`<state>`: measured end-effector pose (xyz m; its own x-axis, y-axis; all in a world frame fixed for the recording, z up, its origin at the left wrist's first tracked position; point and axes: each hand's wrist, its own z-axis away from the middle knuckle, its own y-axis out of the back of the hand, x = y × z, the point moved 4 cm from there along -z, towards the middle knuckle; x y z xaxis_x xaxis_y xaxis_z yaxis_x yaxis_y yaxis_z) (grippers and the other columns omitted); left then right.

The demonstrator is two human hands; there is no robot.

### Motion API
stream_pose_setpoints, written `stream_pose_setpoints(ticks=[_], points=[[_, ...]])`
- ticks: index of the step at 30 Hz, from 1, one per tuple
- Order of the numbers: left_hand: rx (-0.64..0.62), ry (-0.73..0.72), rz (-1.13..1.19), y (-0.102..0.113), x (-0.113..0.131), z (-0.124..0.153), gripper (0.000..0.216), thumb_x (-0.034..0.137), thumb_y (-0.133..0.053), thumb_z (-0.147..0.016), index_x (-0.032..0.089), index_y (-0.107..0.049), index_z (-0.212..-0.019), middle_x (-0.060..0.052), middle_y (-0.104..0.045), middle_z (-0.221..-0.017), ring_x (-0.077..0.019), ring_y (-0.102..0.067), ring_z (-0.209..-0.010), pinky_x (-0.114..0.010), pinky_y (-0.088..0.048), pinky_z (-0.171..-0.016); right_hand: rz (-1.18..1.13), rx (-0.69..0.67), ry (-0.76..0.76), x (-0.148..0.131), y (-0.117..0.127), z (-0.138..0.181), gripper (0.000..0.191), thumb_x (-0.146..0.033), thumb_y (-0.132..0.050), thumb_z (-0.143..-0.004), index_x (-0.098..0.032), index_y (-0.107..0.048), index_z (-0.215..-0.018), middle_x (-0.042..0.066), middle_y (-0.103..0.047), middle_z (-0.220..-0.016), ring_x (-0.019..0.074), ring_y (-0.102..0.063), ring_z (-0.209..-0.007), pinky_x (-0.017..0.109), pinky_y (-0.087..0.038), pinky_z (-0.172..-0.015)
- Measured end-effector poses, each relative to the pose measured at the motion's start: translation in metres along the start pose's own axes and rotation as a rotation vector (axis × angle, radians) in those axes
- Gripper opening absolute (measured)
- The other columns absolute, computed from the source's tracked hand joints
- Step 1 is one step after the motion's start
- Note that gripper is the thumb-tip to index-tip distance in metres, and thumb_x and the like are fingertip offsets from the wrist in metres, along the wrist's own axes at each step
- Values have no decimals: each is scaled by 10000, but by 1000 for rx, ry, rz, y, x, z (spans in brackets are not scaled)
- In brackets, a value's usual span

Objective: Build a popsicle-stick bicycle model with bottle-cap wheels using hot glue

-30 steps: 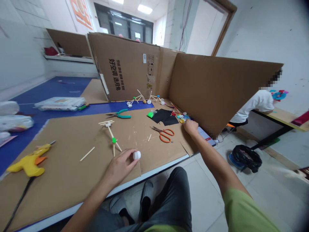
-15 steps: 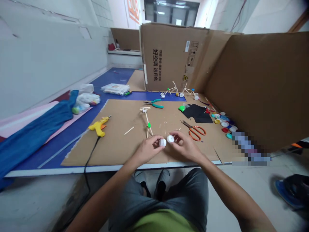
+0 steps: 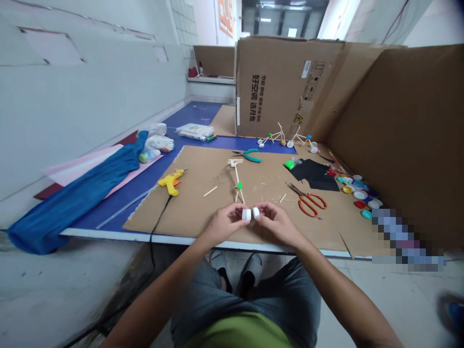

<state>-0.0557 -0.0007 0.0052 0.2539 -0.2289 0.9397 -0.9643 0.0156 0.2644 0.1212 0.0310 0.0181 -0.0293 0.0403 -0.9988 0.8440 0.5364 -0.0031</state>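
Observation:
My left hand [image 3: 226,223] pinches a white bottle cap [image 3: 246,214] between thumb and fingers. A second white bottle cap [image 3: 256,213] is gripped in my right hand [image 3: 277,221]. The two caps face each other with a narrow gap between them, above the cardboard sheet [image 3: 195,208]. Just beyond my hands stands a small stick frame [image 3: 237,176] with a green joint and a white piece at its far end; my fingers partly hide its near end. Orange-handled scissors [image 3: 308,199] lie right of my right hand, with a short stick [image 3: 282,198] beside them.
A yellow glue gun [image 3: 172,182] with a black cord lies left. Teal-handled pliers [image 3: 250,155] and another loose stick [image 3: 210,191] are on the cardboard. Rightward are black fabric [image 3: 317,175] and several coloured caps [image 3: 360,195]. Stick models [image 3: 282,141] stand before a large cardboard box [image 3: 279,92].
The caps are turned more edge-on and have come slightly closer together. The whole scene has shifted right in view as the head turned left.

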Motion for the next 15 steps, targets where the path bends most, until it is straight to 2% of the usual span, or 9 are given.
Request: stream_pose_setpoints(ticks=[2,5,11,15], points=[[36,-37,-41,1,3,1,302,212,-727,-769,184,-660,-1062,-64,-730,-1010,-188,-689,-926,-332,-554,-870,-142,-28,-95,6,-4,1,308,-372,-750,-791,-191,-622,-1004,22,-658,-862,141,-604,-739,270,-472,-668],[46,-127,-144,-2,11,2,246,206,-717,-785,195,-668,-1026,-64,-718,-1026,-199,-672,-976,-341,-540,-895,-244,-52,-137,11,-11,2,363,-415,-783,-769,-200,-602,-998,-1,-639,-779,131,-588,-672,251,-461,-600],[37,-249,-329,-9,23,2,182,192,-698,-808,198,-676,-989,-53,-707,-979,-187,-670,-926,-319,-540,-845,-235,-26,-130,16,-9,1,427,-410,-843,-703,-198,-572,-955,-26,-634,-719,100,-553,-569,226,-441,-534],[33,-284,-366,-10,22,2,219,205,-716,-819,202,-664,-1031,-58,-713,-1008,-195,-670,-948,-333,-536,-864,-253,12,-153,16,-4,3,395,-401,-812,-732,-197,-566,-965,-24,-636,-708,106,-581,-567,217,-453,-516]])
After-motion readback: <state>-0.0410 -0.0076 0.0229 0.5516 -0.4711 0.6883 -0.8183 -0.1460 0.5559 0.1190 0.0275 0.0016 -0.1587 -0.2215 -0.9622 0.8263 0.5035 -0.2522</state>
